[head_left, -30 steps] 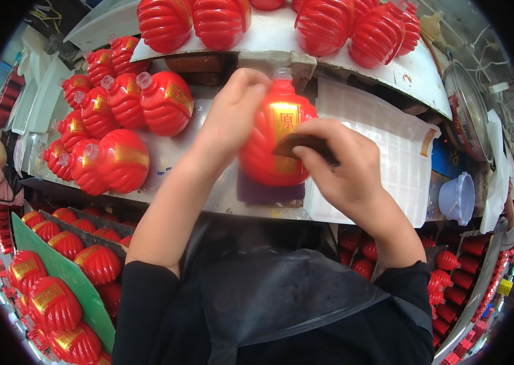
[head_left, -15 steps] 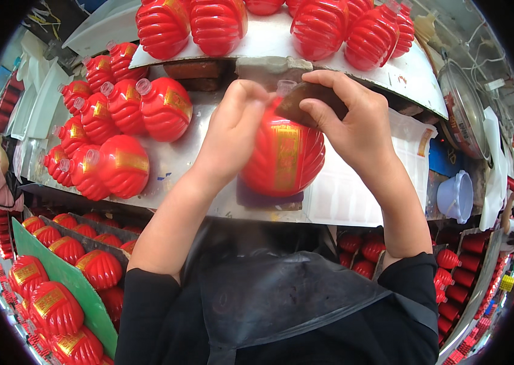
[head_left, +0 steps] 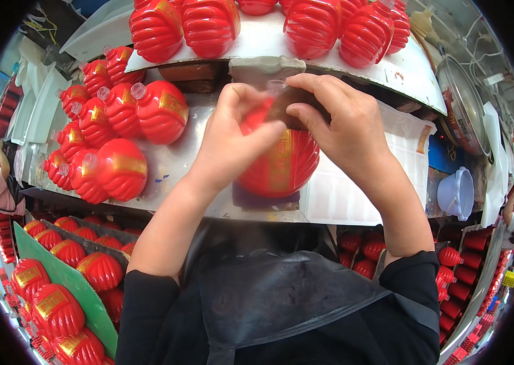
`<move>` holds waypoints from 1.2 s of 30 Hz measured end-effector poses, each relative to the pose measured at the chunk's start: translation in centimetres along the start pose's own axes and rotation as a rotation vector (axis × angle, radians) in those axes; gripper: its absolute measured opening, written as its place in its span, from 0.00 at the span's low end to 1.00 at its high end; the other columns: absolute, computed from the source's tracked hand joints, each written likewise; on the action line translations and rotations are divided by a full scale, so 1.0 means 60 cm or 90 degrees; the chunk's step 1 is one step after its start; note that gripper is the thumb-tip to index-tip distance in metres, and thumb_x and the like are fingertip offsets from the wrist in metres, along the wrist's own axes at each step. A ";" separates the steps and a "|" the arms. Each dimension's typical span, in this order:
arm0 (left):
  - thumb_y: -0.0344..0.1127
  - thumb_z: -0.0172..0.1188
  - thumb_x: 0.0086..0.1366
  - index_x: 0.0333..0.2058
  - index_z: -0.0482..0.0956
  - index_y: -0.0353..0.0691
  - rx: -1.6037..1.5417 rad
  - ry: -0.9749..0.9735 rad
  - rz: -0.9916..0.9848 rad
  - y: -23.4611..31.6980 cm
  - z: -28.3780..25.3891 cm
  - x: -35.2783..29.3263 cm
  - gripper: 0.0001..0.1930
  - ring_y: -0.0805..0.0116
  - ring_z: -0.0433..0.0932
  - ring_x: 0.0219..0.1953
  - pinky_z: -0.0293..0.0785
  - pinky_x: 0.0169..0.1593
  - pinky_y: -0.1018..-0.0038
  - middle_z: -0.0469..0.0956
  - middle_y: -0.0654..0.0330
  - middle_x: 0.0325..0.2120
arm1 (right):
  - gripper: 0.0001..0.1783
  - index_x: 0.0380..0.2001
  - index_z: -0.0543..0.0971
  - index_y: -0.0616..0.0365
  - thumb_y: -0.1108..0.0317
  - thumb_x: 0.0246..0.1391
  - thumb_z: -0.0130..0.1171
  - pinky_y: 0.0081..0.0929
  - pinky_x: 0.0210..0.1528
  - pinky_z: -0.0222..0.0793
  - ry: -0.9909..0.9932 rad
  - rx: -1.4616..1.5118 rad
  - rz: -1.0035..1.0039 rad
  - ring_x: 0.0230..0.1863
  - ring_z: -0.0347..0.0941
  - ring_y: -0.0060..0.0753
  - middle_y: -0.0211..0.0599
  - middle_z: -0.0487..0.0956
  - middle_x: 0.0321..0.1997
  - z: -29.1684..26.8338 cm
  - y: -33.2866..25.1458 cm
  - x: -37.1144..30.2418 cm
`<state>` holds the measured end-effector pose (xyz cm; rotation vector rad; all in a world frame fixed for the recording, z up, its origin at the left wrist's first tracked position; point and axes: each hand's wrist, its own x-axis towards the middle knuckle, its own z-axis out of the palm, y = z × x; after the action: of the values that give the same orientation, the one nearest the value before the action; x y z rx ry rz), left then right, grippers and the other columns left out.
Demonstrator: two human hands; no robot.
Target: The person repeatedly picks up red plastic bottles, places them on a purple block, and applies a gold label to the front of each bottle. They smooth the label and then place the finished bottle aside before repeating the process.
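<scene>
A round, ribbed red bottle (head_left: 296, 164) with a gold label and a clear neck stands on a dark pad (head_left: 266, 201) at the front of the metal bench. My left hand (head_left: 232, 137) is wrapped against its upper left side, thumb across the front, with blurred fingertips near the neck. Between the thumb and fingers of my right hand (head_left: 345, 118) is a flat, dark brown piece (head_left: 287, 109), pressed against the bottle's upper front by the label. The right hand's far fingertips are hidden behind that piece.
More red bottles (head_left: 162, 112) stand on the bench to the left, and several others line a raised white board (head_left: 257, 45) behind. White translucent sheets (head_left: 348, 194) lie at right, beside a pale blue bucket (head_left: 455, 194). Below left, a green panel (head_left: 65, 277) borders boxed bottles.
My left thumb has swung out across the bottle's front. The dark brown piece and my right hand stay at its upper front. The whole view has shifted slightly.
</scene>
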<state>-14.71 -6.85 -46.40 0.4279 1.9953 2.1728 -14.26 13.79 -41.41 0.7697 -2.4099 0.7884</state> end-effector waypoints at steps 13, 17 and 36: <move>0.28 0.65 0.69 0.51 0.66 0.35 0.012 0.065 -0.079 -0.001 0.001 0.047 0.18 0.75 0.80 0.45 0.78 0.51 0.76 0.79 0.56 0.43 | 0.08 0.32 0.85 0.56 0.75 0.46 0.69 0.33 0.45 0.83 0.045 0.038 -0.225 0.44 0.86 0.38 0.37 0.88 0.41 0.018 -0.039 -0.113; 0.30 0.64 0.71 0.55 0.66 0.33 -0.115 0.082 -0.123 -0.003 -0.006 0.051 0.20 0.73 0.82 0.45 0.79 0.52 0.76 0.81 0.55 0.44 | 0.06 0.32 0.85 0.55 0.73 0.48 0.69 0.32 0.45 0.82 -0.006 0.092 -0.179 0.44 0.86 0.37 0.39 0.87 0.42 0.024 -0.052 -0.146; 0.38 0.61 0.77 0.55 0.76 0.34 -0.133 0.053 -0.029 0.010 0.006 0.012 0.16 0.70 0.81 0.50 0.80 0.56 0.71 0.82 0.53 0.49 | 0.15 0.49 0.82 0.64 0.78 0.58 0.67 0.26 0.47 0.79 0.141 0.072 0.194 0.44 0.86 0.33 0.46 0.86 0.43 0.025 -0.048 -0.056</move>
<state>-15.25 -6.36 -45.70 0.2644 1.7727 2.3735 -10.37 12.05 -43.41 0.3352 -2.3229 1.0762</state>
